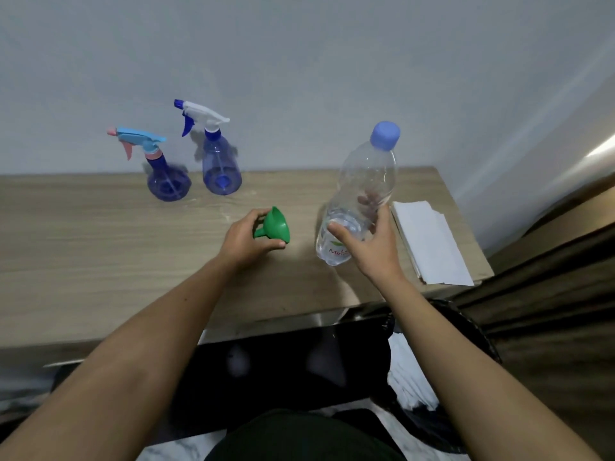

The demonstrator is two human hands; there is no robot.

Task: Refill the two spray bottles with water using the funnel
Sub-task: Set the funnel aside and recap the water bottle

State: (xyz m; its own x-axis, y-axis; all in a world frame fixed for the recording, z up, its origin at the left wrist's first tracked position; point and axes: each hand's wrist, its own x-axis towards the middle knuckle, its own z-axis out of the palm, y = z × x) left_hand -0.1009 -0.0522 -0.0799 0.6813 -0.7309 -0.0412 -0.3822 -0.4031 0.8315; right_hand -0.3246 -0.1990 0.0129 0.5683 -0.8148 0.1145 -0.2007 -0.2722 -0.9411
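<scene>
Two blue spray bottles stand at the back of the wooden table, near the wall. The left spray bottle has a light-blue and pink trigger head; the right spray bottle has a white and blue one. Both heads are on. My left hand grips a green funnel lying on its side on the table. My right hand holds a clear water bottle with a blue cap on; it is partly filled and stands a little tilted.
A folded white paper towel lies at the table's right end, just right of the water bottle. The grey wall runs behind the table. A dark curtain hangs at the right, beyond the table's edge.
</scene>
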